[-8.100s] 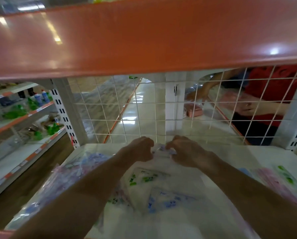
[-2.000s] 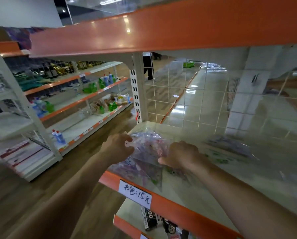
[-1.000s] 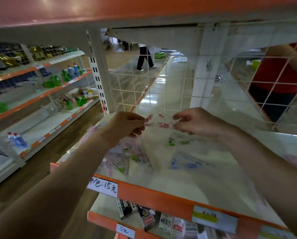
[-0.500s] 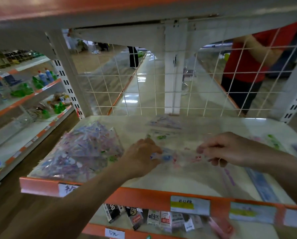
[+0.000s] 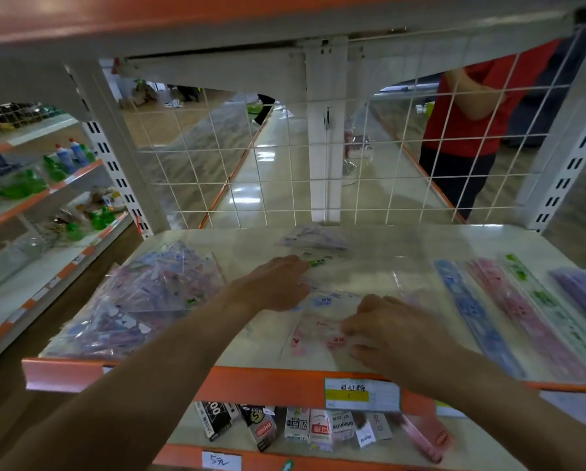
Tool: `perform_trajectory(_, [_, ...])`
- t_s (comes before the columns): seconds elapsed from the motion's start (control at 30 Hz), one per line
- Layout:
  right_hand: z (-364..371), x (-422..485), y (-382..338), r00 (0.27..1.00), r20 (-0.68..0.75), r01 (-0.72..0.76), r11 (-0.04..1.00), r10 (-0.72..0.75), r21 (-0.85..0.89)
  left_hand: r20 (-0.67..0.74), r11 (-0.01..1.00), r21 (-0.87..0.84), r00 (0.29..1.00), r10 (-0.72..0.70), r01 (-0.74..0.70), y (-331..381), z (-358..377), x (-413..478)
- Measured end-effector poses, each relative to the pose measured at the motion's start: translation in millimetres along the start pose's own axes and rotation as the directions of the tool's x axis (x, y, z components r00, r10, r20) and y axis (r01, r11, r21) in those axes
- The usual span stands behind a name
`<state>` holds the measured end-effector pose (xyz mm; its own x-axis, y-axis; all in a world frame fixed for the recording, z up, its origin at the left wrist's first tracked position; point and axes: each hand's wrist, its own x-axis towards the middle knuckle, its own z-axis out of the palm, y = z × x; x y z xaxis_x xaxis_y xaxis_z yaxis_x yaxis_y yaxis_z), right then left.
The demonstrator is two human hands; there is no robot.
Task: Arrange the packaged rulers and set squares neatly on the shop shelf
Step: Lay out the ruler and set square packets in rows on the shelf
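Both hands are settling stock on the shelf [image 5: 403, 243]: your left hand [image 5: 278, 283] lies flat on the set-square packets [image 5: 324, 299], your right hand [image 5: 390, 331] curls over the pink-printed packet [image 5: 303, 341], grip unclear. Next, square it beside the rulers [image 5: 471, 311].

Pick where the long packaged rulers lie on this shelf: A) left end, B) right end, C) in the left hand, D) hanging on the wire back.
B: the packaged rulers lie side by side at the right end of the shelf, beyond the right hand holding a clear packet.
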<state>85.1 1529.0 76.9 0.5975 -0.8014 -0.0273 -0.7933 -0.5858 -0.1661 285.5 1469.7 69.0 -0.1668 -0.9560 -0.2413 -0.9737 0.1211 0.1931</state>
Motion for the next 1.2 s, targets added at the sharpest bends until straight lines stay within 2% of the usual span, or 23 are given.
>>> perform_trajectory(0.2, [4.7,1.0,-3.1,0.999,-0.044,0.012,0.999,-0.014,-0.048,0.011,0.999,0.035,1.0,0.022,-0.022,2.6,-2.4,2.5])
perform_trajectory(0.33, [5.5,-1.1,-1.2,0.997,-0.056,0.041,0.997,-0.045,-0.062,-0.08,0.996,0.014,0.993,0.085,-0.084,-5.1,2.2,-7.2])
perform_trajectory(0.6, [8.3,3.4,-0.5,0.995,-0.095,0.033,0.994,-0.043,-0.101,-0.234,0.998,-0.045,0.972,0.036,-0.048,8.2,10.5,-3.6])
perform_trajectory(0.77, [10.8,-0.1,0.0,0.996,-0.075,0.046,0.993,-0.055,-0.109,-0.153,0.998,-0.027,0.987,0.051,-0.056,-0.5,7.3,-8.6])
perform_trajectory(0.97, [10.6,-0.9,0.5,0.996,-0.071,0.042,0.994,-0.049,-0.103,-0.208,0.998,0.064,0.977,0.036,-0.023,10.5,6.1,2.8])
perform_trajectory(1.1, [8.7,-1.4,-0.5,0.997,-0.066,0.039,0.994,-0.046,-0.101,-0.119,0.999,0.031,0.992,0.03,-0.027,11.3,6.0,8.3])
perform_trajectory(1.2, [8.3,-1.4,-1.4,0.998,-0.037,0.049,0.991,-0.053,-0.121,-0.084,0.997,0.073,0.996,0.041,-0.035,12.5,8.3,4.8])
